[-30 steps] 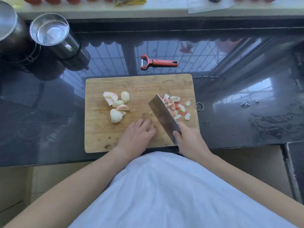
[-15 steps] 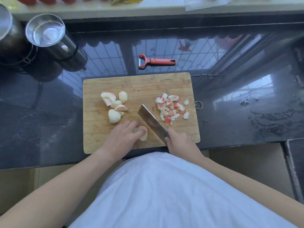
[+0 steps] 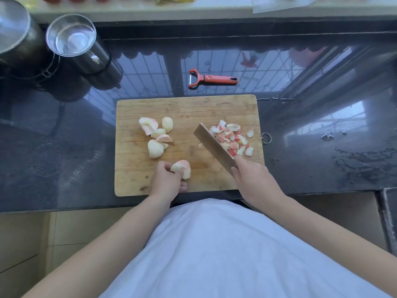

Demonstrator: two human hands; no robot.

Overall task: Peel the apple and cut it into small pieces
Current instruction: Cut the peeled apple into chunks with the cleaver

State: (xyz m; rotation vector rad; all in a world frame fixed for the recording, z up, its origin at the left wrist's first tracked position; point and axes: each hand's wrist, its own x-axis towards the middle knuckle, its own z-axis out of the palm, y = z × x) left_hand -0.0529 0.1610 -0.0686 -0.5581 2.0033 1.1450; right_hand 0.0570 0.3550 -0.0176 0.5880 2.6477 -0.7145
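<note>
A dark polished counter (image 3: 64, 147) fills the view from left to right, mirroring a window grille on its surface. A wooden cutting board (image 3: 187, 108) lies at the counter's near edge, about midway along it, with a small metal ring (image 3: 266, 138) at its right edge. In the far left corner of the counter stand two steel containers, a large pot (image 3: 15, 37) cut off by the frame and a steel cup (image 3: 73, 39) just beside it.

On the board, the right hand (image 3: 253, 179) is wrapped around the handle of a cleaver (image 3: 212, 145), index finger along the blade near the board's near right corner. The broad blade slants toward the board's middle and stands against a heap of small apple pieces (image 3: 233, 139), red and white, gathered by the board's right edge. The left hand (image 3: 167, 179) sits at the board's near edge, fingers curled, pinching an apple chunk (image 3: 182, 167) between thumb and fingertips; the chunk shows pale flesh with a pink blush. Several larger apple wedges (image 3: 156, 136) lie in a loose group on the left half of the board, apart from both hands.

Beyond the board's far edge, a red peeler (image 3: 211, 79) lies flat on the counter, its head pointing left. A few water spots (image 3: 335, 132) mark the counter toward its right side.
</note>
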